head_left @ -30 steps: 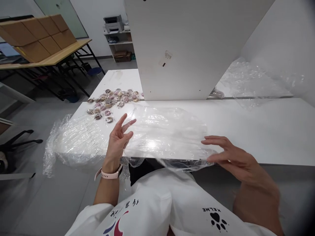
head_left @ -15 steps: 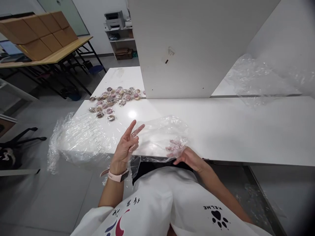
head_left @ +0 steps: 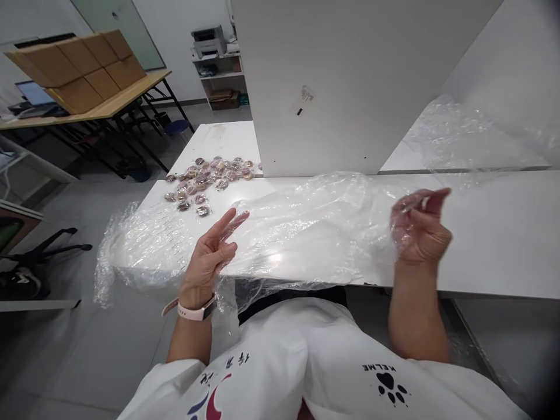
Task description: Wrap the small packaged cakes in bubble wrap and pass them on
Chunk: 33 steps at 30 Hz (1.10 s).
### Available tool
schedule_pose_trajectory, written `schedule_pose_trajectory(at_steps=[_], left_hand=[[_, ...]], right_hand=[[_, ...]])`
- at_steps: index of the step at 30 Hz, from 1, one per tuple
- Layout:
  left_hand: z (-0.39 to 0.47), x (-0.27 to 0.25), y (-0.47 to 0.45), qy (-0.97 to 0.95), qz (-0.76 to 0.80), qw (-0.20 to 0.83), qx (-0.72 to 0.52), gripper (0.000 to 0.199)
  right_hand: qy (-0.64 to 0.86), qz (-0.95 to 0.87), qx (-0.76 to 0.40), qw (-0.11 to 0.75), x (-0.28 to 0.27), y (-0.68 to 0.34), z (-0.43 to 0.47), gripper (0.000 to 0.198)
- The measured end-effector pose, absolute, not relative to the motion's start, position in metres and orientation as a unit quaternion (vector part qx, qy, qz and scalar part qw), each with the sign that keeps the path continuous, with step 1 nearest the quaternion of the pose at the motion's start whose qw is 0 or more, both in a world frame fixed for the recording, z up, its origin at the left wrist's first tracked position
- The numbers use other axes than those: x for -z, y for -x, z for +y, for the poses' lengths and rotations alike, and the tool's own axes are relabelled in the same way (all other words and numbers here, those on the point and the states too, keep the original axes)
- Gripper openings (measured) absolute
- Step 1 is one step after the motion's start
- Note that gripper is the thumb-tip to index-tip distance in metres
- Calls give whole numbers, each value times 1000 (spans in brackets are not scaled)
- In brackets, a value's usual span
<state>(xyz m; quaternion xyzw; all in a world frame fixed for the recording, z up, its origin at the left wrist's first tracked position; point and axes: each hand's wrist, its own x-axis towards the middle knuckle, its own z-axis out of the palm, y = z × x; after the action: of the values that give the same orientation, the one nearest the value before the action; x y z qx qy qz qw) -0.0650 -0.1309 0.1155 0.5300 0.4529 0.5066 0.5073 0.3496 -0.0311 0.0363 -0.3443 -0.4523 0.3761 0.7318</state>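
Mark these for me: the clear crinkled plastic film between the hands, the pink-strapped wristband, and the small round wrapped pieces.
Clear crinkled plastic film (head_left: 308, 227): head view, middle of its surface.
Pink-strapped wristband (head_left: 191, 314): head view, on the strap.
Small round wrapped pieces (head_left: 201, 186): head view, one near the middle.

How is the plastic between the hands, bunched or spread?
Spread, though wrinkled: the plastic reaches from the left hand to the right hand.

Left hand (head_left: 212, 248) with index finger (head_left: 222, 224) extended and thumb (head_left: 226, 251) apart, right hand (head_left: 420, 230) well aside, fingers (head_left: 434, 202) bent
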Motion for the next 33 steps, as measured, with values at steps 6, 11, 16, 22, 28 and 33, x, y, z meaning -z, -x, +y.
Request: schedule_pose_trajectory(at_steps=[6,11,16,22,28,33], left_hand=[[-107,-76,67,-569,536,514,-354,66],[-100,-54,63,-586,605,458,-285,64],[-98,-50,59,-567,641,416,-308,66],[-91,-37,55,-608,653,364,-268,60],[-84,-24,53,-650,650,342,-196,63],[-87,-28,51,-692,653,294,-96,64]], right_hand=[[515,-417,-396,635,4,-408,-98,34],[660,-327,-462,494,23,-400,-119,46],[595,-345,-559,463,11,-366,-75,86],[561,-385,-550,484,12,-343,-5,69],[574,-409,-381,599,2,-365,30,37],[723,-575,-241,299,-15,-397,3,35]])
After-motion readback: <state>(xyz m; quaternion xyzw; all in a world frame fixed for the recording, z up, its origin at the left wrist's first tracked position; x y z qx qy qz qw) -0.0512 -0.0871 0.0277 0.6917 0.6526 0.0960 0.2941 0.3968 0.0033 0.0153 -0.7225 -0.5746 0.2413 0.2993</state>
